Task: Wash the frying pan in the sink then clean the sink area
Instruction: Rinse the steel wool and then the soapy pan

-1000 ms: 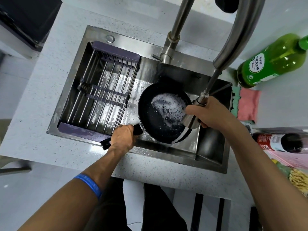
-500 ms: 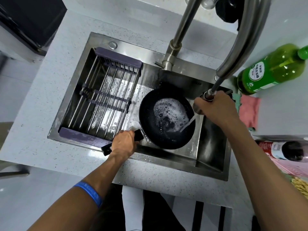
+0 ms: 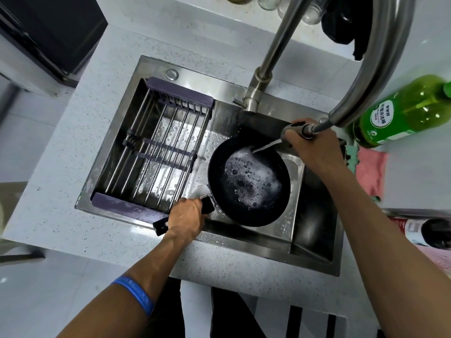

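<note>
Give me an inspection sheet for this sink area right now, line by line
Surface: speckled counter, steel sink wet with suds.
Job's things: black pan in sink, foamy inside; sprayer streams water into it.
Clutter: rack across sink; green bottle, pink cloth, red-labelled bottle on the right.
Hands: left hand grips pan handle; right hand holds sprayer.
Cables: sprayer hose arcs overhead.
Surroundings: black appliance, glass jars.
</note>
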The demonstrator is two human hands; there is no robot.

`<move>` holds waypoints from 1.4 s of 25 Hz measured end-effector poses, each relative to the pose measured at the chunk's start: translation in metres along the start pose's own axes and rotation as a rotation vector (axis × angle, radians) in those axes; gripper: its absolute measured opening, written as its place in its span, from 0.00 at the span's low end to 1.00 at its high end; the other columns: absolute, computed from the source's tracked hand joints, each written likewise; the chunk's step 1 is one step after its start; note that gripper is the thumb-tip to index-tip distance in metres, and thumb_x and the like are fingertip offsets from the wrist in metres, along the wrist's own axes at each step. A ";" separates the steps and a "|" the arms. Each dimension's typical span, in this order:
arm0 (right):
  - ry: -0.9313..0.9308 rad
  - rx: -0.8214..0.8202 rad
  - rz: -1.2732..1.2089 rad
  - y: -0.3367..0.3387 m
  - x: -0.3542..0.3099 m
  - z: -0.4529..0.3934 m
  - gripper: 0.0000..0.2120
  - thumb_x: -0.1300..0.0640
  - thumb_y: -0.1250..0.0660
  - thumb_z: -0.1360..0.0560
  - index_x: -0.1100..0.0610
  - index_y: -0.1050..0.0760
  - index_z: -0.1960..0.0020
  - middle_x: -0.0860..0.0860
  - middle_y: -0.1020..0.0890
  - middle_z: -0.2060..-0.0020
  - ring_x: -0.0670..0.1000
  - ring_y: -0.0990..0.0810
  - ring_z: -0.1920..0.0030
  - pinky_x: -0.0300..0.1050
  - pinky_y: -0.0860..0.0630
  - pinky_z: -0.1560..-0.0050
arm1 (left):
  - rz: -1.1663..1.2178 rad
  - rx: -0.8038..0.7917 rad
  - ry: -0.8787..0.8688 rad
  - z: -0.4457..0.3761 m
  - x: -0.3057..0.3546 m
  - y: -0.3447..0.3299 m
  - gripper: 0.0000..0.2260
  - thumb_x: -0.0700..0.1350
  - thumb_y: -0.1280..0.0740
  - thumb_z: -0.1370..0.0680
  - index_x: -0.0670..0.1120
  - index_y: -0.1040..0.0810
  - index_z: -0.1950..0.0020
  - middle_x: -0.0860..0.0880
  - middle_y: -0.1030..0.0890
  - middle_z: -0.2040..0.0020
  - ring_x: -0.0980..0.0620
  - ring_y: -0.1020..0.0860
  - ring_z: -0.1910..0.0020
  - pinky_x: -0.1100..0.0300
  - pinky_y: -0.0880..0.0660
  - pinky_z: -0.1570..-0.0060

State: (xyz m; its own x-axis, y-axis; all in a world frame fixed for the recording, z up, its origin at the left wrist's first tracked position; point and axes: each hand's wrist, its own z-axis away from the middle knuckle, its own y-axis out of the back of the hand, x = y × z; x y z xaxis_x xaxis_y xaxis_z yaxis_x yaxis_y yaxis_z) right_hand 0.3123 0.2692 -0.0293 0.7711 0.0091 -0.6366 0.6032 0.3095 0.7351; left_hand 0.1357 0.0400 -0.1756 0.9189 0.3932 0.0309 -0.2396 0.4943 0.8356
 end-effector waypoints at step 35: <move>0.042 -0.059 -0.305 0.046 -0.043 0.043 0.10 0.46 0.29 0.30 0.52 0.21 0.65 0.50 0.23 0.79 0.43 0.28 0.81 0.32 0.34 0.80 | 1.001 -0.542 -0.102 0.047 -0.045 0.061 0.24 0.58 0.22 0.34 0.37 0.22 0.60 0.45 0.33 0.75 0.50 0.38 0.82 0.59 0.36 0.78</move>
State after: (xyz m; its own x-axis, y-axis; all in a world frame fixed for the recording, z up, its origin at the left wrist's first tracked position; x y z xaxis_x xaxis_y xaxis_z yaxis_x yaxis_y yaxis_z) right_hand 0.3160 0.2422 0.0420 0.5465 -0.0538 -0.8357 0.7916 0.3588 0.4946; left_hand 0.0947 0.0159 -0.1004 0.2543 0.7465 0.6149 -0.9596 0.2739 0.0644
